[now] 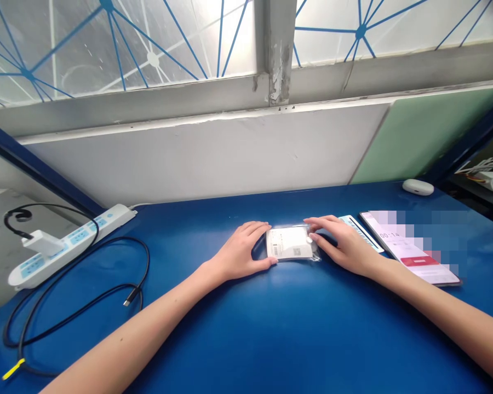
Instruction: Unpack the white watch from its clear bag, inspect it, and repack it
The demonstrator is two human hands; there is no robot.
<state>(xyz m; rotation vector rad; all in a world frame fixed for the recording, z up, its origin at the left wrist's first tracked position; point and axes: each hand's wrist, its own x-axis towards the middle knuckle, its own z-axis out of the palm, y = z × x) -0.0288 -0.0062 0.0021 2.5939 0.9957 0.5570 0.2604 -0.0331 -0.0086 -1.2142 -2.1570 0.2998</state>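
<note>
My left grip [240,253] closes on the left edge of a small white packet [291,243] in clear wrap, fingers at its far side and thumb at its near side. My right grip [345,246] lies over the packet's right edge with the thumb tip on top; I cannot tell whether it pinches. The packet lies flat on the blue surface [271,328], between both hands. Just right of my right hand lie a pale card [363,232] and a phone [411,254] with its screen lit. A white power strip [72,241] and a black cable [86,298] sit well off to the left.
</note>
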